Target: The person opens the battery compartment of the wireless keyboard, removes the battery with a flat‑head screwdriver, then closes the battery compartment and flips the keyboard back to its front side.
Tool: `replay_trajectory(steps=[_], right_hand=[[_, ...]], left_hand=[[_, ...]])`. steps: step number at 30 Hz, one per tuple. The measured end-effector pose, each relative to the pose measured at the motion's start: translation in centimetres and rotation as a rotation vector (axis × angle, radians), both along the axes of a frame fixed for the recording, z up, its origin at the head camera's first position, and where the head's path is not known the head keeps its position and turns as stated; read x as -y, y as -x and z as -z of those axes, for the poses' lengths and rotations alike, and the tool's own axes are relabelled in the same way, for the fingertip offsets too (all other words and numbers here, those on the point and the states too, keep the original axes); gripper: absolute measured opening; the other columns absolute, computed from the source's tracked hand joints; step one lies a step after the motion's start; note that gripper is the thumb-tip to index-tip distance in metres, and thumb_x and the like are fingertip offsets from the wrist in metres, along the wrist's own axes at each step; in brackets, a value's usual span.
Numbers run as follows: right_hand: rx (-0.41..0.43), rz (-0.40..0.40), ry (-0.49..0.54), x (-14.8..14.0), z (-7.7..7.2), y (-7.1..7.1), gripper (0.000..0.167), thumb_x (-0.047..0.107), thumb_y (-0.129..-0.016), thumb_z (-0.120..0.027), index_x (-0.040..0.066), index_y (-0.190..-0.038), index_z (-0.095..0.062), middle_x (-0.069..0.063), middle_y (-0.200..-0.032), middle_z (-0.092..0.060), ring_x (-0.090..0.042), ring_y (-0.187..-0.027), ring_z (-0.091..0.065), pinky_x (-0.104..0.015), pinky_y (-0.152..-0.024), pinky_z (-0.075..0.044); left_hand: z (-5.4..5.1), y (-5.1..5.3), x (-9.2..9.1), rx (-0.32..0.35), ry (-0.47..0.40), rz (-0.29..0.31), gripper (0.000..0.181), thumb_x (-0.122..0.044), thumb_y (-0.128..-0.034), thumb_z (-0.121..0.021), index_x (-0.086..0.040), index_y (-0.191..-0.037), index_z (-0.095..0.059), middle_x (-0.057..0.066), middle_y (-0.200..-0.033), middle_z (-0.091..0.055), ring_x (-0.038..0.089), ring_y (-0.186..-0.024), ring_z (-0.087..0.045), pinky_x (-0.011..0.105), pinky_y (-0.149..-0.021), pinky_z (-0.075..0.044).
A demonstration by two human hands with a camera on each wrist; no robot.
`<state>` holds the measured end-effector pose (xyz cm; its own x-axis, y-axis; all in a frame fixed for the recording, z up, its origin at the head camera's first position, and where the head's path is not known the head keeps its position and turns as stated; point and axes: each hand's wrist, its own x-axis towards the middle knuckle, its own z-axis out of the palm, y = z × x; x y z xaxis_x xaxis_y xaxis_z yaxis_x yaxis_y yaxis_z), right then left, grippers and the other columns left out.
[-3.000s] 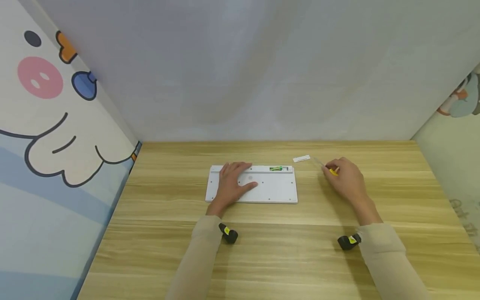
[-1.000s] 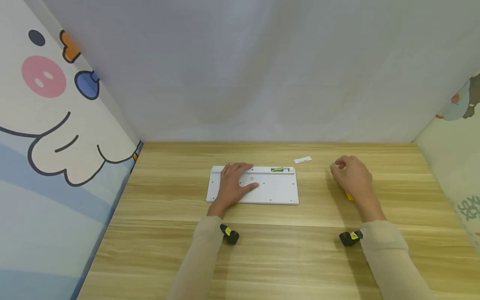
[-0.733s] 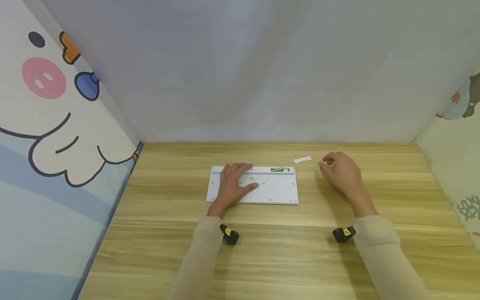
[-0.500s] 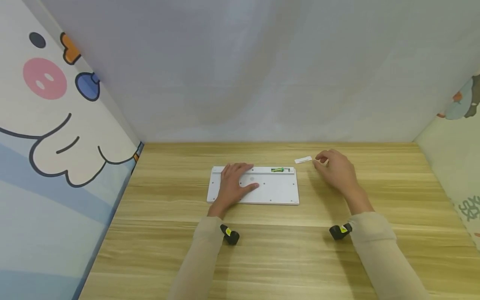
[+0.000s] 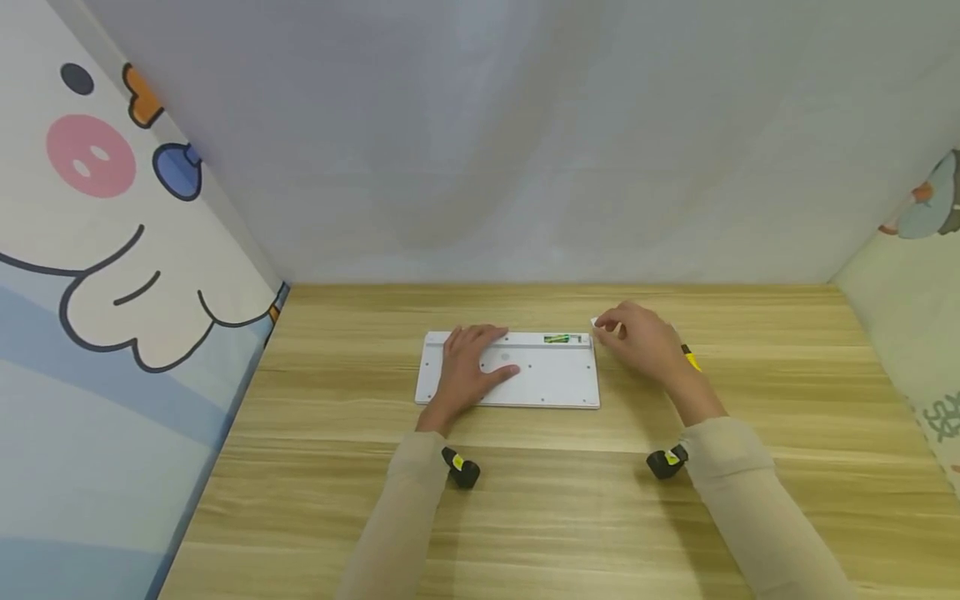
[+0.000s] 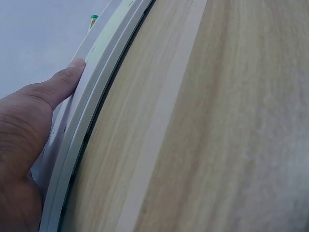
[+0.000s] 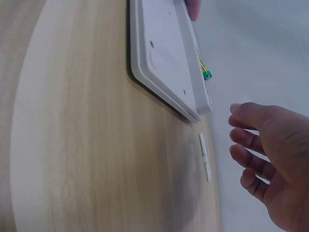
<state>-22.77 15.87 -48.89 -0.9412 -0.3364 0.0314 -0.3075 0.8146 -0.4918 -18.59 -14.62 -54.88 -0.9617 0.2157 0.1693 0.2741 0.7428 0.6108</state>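
Observation:
A white keyboard (image 5: pixel 555 379) lies underside up, with small screws along its back and green batteries (image 5: pixel 557 339) in the uncovered slot at its far right. My left hand (image 5: pixel 467 371) rests spread on its left part, thumb (image 6: pixel 70 77) stretched along the surface. Just off the keyboard's far right corner is my right hand (image 5: pixel 641 340), fingers loosely bent, over a small white battery cover (image 7: pixel 205 157). In the right wrist view that cover lies on the table, apart from the fingertips. A screwdriver's yellow-and-black handle (image 5: pixel 691 358) shows beside the right wrist; its remainder is hidden.
The wood-grain table (image 5: pixel 555 517) ends at a pale curtain (image 5: pixel 525 167) behind. Cartoon-printed panels (image 5: pixel 97 208) stand on both sides. Black wrist cameras (image 5: pixel 462 471) sit on both sleeves.
Three seconds ago my right hand held the yellow screwdriver; it let go of it on the table at the right, then moved left to the battery cover. My left hand stays on the keyboard.

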Motion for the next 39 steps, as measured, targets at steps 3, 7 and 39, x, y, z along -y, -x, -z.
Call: replay_trajectory(steps=[3,7,39], right_hand=[[0.007,-0.041,0.009,0.9,0.1,-0.1,0.023,0.027,-0.099,-0.067,0.009,-0.11,-0.075,-0.007,-0.101,-0.07,-0.022,-0.083,-0.059,-0.03,-0.068,-0.046],[0.006,-0.082,0.008,2.0,0.1,-0.2,0.022,0.026,-0.098,-0.067,0.009,-0.111,-0.075,-0.006,-0.101,-0.07,-0.021,-0.084,-0.059,-0.031,-0.07,-0.047],[-0.024,-0.141,-0.085,4.1,0.6,-0.6,0.022,0.019,-0.105,-0.057,0.008,-0.119,-0.069,-0.008,-0.115,-0.065,-0.024,-0.1,-0.066,-0.044,-0.086,-0.058]], left_hand=[[0.0,0.0,0.0,0.008,0.007,-0.003,0.065,-0.047,-0.0872,-0.078,-0.024,-0.144,-0.057,0.004,-0.148,-0.058,0.026,-0.143,-0.048,0.051,-0.133,-0.01],[0.1,-0.1,0.1,0.019,0.014,-0.01,0.065,-0.047,-0.0872,-0.078,-0.025,-0.144,-0.056,0.003,-0.148,-0.057,0.025,-0.144,-0.047,0.05,-0.133,-0.01],[-0.3,-0.2,0.0,0.021,0.003,-0.003,0.065,-0.046,-0.0876,-0.078,-0.023,-0.144,-0.057,0.004,-0.148,-0.057,0.026,-0.144,-0.047,0.051,-0.133,-0.01]])
